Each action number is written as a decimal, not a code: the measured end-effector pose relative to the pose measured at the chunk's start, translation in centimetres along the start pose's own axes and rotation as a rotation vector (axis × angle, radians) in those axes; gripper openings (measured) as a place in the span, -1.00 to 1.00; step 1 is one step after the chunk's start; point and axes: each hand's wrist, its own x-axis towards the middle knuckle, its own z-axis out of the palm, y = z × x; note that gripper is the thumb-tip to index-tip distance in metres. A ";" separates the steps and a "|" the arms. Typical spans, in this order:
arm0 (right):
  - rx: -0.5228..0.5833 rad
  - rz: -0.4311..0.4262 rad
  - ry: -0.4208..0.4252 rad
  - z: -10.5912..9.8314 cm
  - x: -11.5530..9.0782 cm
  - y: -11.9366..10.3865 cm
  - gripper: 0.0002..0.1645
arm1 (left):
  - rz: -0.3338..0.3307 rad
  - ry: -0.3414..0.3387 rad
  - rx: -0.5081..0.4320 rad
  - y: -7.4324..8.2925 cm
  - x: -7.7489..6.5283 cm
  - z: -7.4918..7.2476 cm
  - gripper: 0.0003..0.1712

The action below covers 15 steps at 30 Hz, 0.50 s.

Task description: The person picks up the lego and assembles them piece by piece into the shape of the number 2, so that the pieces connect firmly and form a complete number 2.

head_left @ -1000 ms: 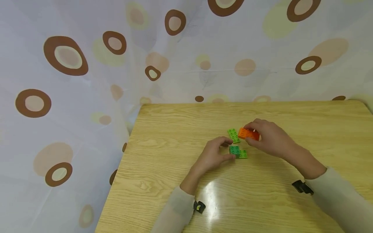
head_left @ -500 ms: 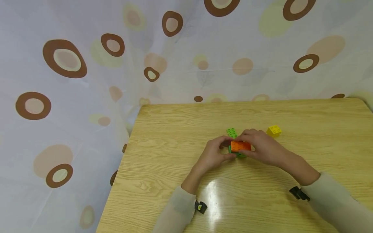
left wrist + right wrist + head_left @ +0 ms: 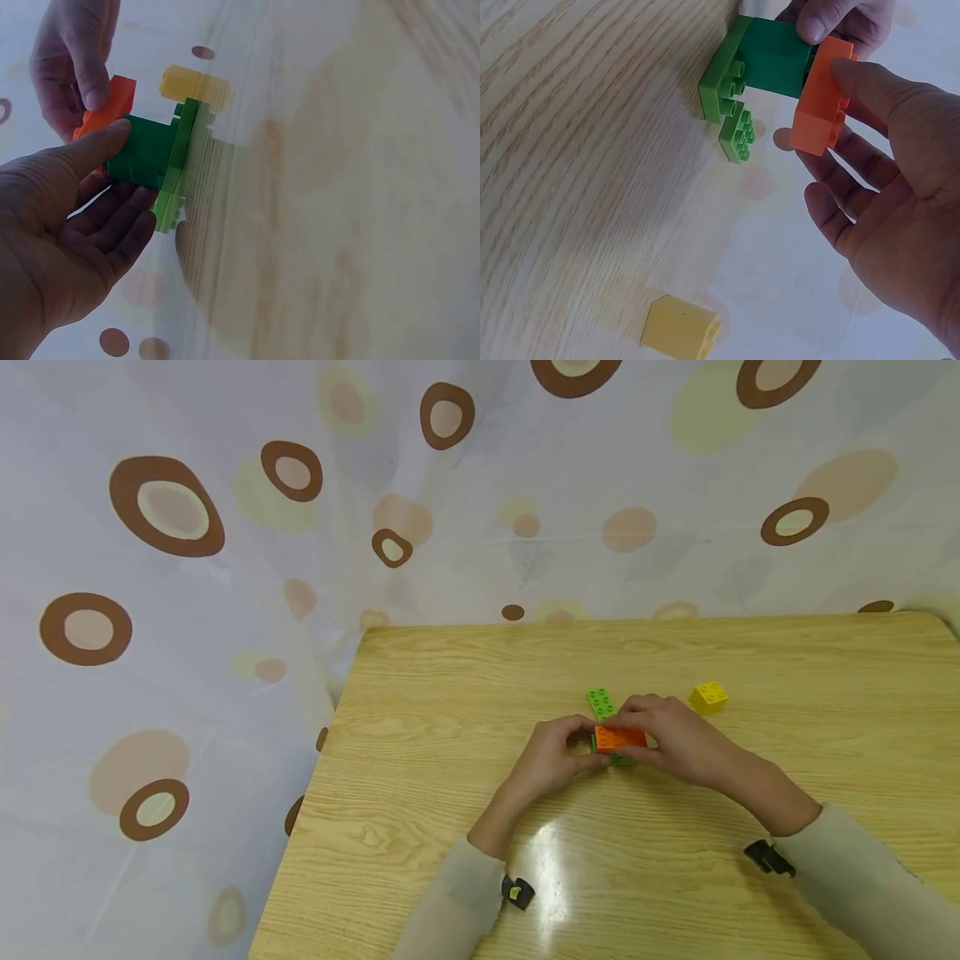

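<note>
My right hand [image 3: 678, 739] pinches an orange brick [image 3: 620, 738] between thumb and fingers. The orange brick lies over a tall dark green brick [image 3: 142, 152] and juts out to the right of it. Whether the two are fully pressed together I cannot tell. Around the dark green brick, my left hand [image 3: 551, 756] has its thumb on one side and fingers on the other. That brick stands on one end of a light green plate [image 3: 716, 90], mostly hidden under the orange one in the head view. Just behind is a second light green plate [image 3: 601, 702], studs up.
A yellow brick [image 3: 708, 697] rests on the wooden table [image 3: 420, 710], behind my right hand. Patterned white sheeting [image 3: 480, 485] rises along the table's far and left edges. A black strap [image 3: 769, 858] is on the right sleeve.
My right hand has brought the orange brick left and nearer, down onto the dark green brick. The yellow brick behind has come into sight. My left hand has hardly moved.
</note>
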 end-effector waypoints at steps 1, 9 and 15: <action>-0.003 -0.001 -0.001 0.0 0.0 0.0 -0.57 | 0.002 0.000 0.002 0.0 0.0 0.0 -0.59; -0.028 -0.017 -0.005 0.0 0.1 -0.1 -0.55 | 0.004 0.000 0.008 0.1 0.0 -0.2 -0.60; -0.054 -0.051 0.001 -0.1 0.3 -0.2 -0.55 | -0.001 0.010 0.004 0.2 0.1 -0.1 -0.59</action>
